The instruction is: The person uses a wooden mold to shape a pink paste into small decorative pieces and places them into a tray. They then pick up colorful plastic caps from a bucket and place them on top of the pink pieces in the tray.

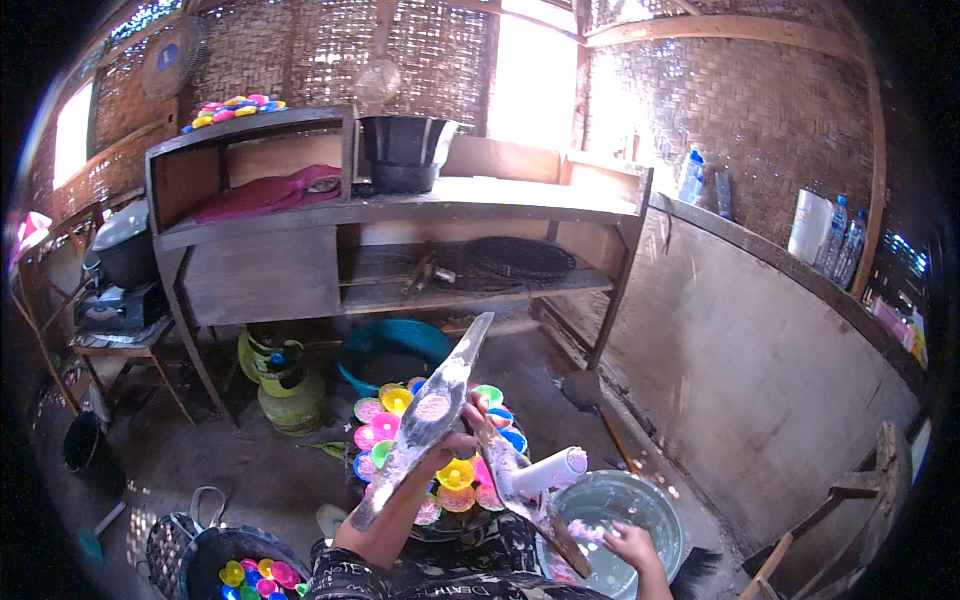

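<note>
My left hand [457, 443] is closed around a wooden press of two long boards, held up in front of me. One board [432, 408] has a round recess packed with pale pink mixture. The other board [501, 462] carries a white tube [548, 472] that sticks out to the right. Pink crumbs cling to both. Low on the right, my right hand [632, 547] is at a pale green basin [672, 510], its fingers curled at a clump of pink crumbly mixture [586, 531]. Behind the press sit several bright plastic cups [457, 473], many filled with pink mixture.
More coloured cups [262, 572] lie in a dark tub [205, 565] at lower left. A teal basin [375, 350] and a green gas cylinder [290, 400] stand before a wooden shelf unit [265, 275]. A black bucket [402, 155] is on top. Bottles [832, 235] line the right ledge.
</note>
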The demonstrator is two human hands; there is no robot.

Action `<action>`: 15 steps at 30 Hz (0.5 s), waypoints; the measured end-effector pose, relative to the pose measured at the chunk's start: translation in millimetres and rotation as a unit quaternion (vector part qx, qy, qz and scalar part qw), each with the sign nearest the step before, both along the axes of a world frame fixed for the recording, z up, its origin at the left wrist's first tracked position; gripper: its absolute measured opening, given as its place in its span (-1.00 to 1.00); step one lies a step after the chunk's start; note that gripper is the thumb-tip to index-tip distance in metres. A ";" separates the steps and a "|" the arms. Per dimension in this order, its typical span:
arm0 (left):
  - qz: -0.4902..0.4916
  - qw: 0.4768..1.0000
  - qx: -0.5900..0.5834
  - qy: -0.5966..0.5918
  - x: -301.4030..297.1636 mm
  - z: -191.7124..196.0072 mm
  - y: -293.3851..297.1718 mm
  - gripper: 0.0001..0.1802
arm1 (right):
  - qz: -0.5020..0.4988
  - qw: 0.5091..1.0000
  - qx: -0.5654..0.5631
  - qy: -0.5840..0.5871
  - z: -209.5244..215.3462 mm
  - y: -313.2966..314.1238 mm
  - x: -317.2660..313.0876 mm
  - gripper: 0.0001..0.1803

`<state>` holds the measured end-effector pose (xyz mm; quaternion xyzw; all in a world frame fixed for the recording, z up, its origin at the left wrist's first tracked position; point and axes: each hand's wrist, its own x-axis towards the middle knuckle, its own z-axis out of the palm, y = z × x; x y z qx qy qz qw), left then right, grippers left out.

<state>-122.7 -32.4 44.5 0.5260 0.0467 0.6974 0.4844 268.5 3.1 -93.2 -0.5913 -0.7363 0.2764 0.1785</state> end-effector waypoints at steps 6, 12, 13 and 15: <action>-0.102 0.991 0.078 -0.041 10.5 29.8 -16.4 -0.74 | 0.281 0.583 -0.500 0.576 108.0 -53.2 -110.8 0.27; 0.273 0.936 0.016 0.224 -15.7 36.3 -72.5 -0.15 | 0.436 0.422 -0.514 0.606 169.7 -51.6 -172.5 0.05; 0.278 0.929 0.009 0.245 -22.0 36.5 -82.5 -0.02 | 0.446 0.475 -0.458 0.605 177.7 -43.9 -174.5 0.04; 0.267 0.871 0.024 0.412 -38.5 39.1 -104.2 -0.05 | 0.473 0.512 -0.420 0.582 195.6 -29.4 -177.5 0.03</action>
